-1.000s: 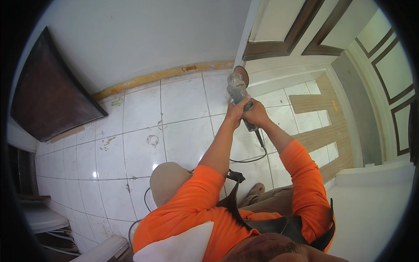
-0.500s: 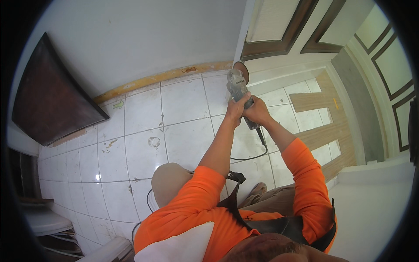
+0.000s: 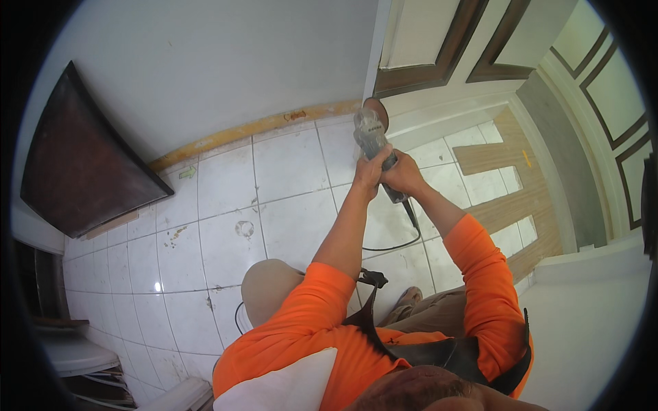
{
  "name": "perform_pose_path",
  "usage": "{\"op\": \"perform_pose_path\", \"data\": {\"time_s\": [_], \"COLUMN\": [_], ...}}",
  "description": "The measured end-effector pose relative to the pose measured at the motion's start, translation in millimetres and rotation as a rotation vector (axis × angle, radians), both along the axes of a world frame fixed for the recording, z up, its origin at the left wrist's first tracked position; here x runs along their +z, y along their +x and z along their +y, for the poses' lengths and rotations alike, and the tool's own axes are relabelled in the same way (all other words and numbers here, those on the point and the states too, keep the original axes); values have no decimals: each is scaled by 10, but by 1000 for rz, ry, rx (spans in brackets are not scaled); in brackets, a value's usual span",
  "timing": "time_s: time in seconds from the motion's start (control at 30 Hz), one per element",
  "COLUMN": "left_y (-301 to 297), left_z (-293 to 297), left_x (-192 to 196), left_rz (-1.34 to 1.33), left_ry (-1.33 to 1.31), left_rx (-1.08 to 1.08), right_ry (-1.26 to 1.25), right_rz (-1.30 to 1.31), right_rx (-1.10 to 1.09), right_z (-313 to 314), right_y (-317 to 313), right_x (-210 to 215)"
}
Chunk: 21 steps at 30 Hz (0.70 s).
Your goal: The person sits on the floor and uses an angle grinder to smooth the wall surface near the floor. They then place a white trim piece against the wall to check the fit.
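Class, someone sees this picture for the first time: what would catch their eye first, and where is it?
Probably the bright orange sleeves rising from the lower edge. They lead up to the left hand and right hand, both gripping an angle grinder at upper centre, its disc at the foot of the white door frame.

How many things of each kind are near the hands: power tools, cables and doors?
Grey angle grinder with round disc, held by left hand and right hand: 1
Black power cable: 1
White panelled door with dark brown trim: 1
Total: 3
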<state>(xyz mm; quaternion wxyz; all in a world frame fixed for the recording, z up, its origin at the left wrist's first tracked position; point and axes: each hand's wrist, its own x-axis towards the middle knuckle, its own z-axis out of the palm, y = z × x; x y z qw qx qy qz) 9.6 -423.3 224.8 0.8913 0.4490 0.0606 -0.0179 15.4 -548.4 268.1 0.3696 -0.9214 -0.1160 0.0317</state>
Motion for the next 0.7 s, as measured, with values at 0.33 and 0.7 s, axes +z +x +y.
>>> {"op": "perform_pose_path", "data": {"time_s": [0.33,0.7], "left_y": [-5,-13], "left_z": [4,-22], "left_x": [-13,17], "left_rz": [-19,-15], "left_ry": [-3,11], "left_rx": [3,12], "right_ry": [-7,39], "right_rz": [-18,-28], "right_rx": [3,32], "right_z": [6,-36], "right_y": [5,70], "right_x": [-13,-106]}}
